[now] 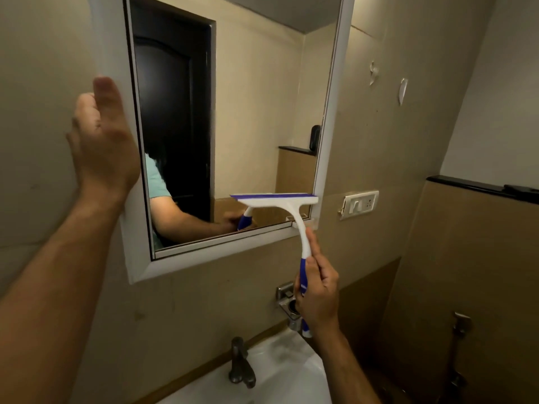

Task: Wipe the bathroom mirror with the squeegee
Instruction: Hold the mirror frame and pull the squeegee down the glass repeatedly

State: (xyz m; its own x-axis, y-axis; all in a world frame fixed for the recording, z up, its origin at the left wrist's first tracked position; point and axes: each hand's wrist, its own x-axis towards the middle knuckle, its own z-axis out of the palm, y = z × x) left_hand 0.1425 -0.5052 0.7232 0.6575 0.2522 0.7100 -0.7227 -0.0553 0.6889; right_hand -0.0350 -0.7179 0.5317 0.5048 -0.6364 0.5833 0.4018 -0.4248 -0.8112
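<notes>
A white-framed mirror hangs on the beige wall in front of me. My right hand grips the blue handle of a white and blue squeegee. Its blade lies level against the glass in the lower right corner, its right end at the frame. My left hand rests flat with straight fingers on the left side of the mirror frame. The glass reflects a dark door, my arm and the squeegee.
A white sink with a metal tap sits below the mirror. A metal holder is fixed to the wall behind my right hand. A switch plate is right of the mirror, a black ledge further right.
</notes>
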